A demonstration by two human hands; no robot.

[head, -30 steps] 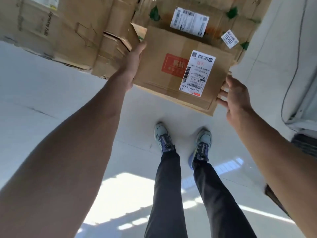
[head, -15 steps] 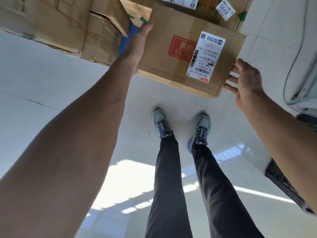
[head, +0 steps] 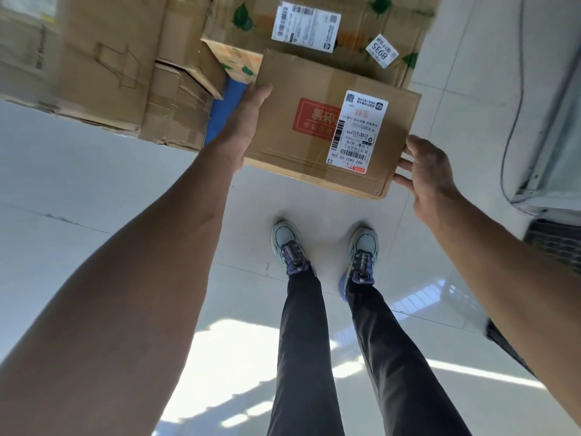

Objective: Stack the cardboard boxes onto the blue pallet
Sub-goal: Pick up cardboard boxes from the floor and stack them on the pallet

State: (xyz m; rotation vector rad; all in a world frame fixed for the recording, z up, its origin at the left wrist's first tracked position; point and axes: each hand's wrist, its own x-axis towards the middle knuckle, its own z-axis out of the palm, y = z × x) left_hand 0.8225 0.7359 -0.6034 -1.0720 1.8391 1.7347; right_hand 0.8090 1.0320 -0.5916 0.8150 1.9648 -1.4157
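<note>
I hold a flat cardboard box [head: 314,86] with a red stamp and a white shipping label between my palms. My left hand [head: 245,124] presses flat on its left side and my right hand [head: 424,171] cups its near right corner. The box hangs above the floor, in front of the stack. A strip of the blue pallet [head: 224,111] shows just left of it. On the pallet stand a large plain box [head: 103,58], a torn box [head: 176,114] and a leaf-printed box [head: 355,33] with labels.
My two feet [head: 292,250] stand on the white tiled floor directly below the held box. A white frame with a hanging cable [head: 515,89] runs along the right edge. A dark grilled object [head: 553,243] sits on the floor at the right.
The held box stays between both hands, rising in view and then coming back down. The blue pallet strip has come into sight beside my left hand.
</note>
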